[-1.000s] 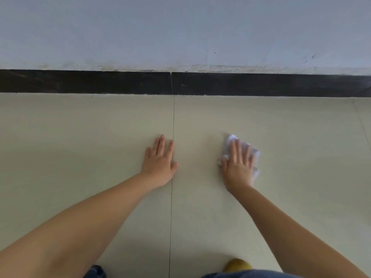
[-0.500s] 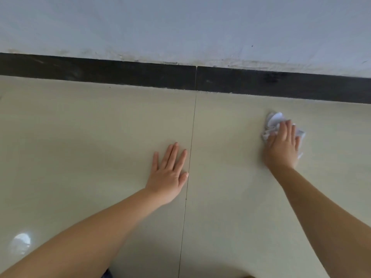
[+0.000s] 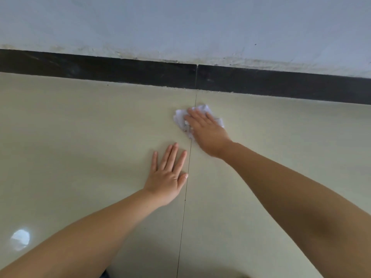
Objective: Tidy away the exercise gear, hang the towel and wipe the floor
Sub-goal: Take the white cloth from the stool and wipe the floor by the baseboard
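A crumpled white cloth (image 3: 180, 119) lies on the beige tiled floor (image 3: 80, 137), just short of the wall. My right hand (image 3: 206, 131) presses flat on the cloth, fingers pointing up and left, and covers most of it. The cloth sits on the grout line (image 3: 190, 157) between two tiles. My left hand (image 3: 167, 175) rests flat on the floor below it, fingers spread, holding nothing, its thumb at the grout line.
A black skirting strip (image 3: 120, 71) runs along the foot of a pale blue-white wall (image 3: 180, 27), close behind the cloth. A bright light reflection (image 3: 20, 238) shows on the floor at the lower left.
My right hand has slid the cloth to the left, from the right-hand tile onto the grout line and closer to my left hand. My left hand has stayed planted on the floor.
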`<state>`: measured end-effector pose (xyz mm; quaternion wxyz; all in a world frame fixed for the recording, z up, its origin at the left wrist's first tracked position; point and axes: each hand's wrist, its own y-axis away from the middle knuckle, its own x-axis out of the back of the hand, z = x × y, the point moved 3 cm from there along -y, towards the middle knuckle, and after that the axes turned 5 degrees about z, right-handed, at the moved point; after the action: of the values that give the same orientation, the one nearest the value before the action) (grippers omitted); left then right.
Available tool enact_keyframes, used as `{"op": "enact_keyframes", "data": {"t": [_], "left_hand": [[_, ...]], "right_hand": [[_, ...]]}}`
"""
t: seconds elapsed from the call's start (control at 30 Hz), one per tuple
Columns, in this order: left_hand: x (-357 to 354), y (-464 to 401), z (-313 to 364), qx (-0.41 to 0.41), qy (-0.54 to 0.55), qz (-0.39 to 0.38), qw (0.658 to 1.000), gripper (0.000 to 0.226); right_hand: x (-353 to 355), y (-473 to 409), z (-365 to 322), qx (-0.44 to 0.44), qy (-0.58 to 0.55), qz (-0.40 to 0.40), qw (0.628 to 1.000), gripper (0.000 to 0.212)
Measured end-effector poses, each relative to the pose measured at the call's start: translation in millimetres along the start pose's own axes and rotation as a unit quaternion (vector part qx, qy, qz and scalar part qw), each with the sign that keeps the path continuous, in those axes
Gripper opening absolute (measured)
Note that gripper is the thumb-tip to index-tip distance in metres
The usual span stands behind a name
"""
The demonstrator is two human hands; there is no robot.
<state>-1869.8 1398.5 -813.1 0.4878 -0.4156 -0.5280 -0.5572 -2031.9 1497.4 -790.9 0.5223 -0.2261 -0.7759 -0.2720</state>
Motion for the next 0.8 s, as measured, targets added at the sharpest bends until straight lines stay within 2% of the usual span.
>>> {"op": "enact_keyframes", "data": {"t": [0.13,0.23,0.3,0.37,0.4,0.47,0.53,0.6,0.7,0.8], "left_hand": [[1.5,0.4,-2.4,-0.011,-0.008,0.009,1.0,0.063],[0.8,0.1,-3.3,-0.003,-0.01,-0.005,1.0,0.061],[-0.8,0.5,-4.7,0.001,-0.016,-0.017,1.0,0.063],[-0.5,-0.3,-5.6,0.003,-0.019,-0.025,0.999,0.064],[-0.5,-0.5,-5.3,0.003,-0.017,-0.027,0.999,0.064],[0.4,-1.1,-4.5,0.001,-0.009,-0.03,1.0,0.064],[3.6,-0.8,-0.7,-0.004,-0.005,-0.017,1.0,0.062],[9.1,-2.9,7.0,0.013,0.014,-0.005,1.0,0.062],[21.1,-15.9,33.1,0.026,0.035,0.011,0.999,0.06],[30.1,-32.9,67.5,-0.033,0.037,0.041,0.998,0.053]], "right_hand": [[17.7,84.8,95.8,-0.197,-0.02,0.078,0.977,0.059],[31.2,164.9,173.6,-0.365,-0.033,0.142,0.92,0.07],[38.4,191.7,202.0,-0.477,-0.063,0.16,0.862,0.071],[39.8,189.7,205.3,-0.542,-0.076,0.17,0.819,0.072],[38.1,181.2,197.9,-0.546,-0.074,0.171,0.817,0.072],[27.2,157.8,167.7,-0.486,-0.056,0.157,0.858,0.072],[9.4,134.7,119.7,-0.379,-0.031,0.133,0.915,0.074],[-9.8,119.3,62.7,-0.273,-0.026,0.101,0.956,0.075],[-31.1,122.8,-0.5,-0.14,-0.01,0.042,0.989,0.067],[-37.2,146.9,6.8,-0.045,0.005,0.056,0.997,0.051]]}}
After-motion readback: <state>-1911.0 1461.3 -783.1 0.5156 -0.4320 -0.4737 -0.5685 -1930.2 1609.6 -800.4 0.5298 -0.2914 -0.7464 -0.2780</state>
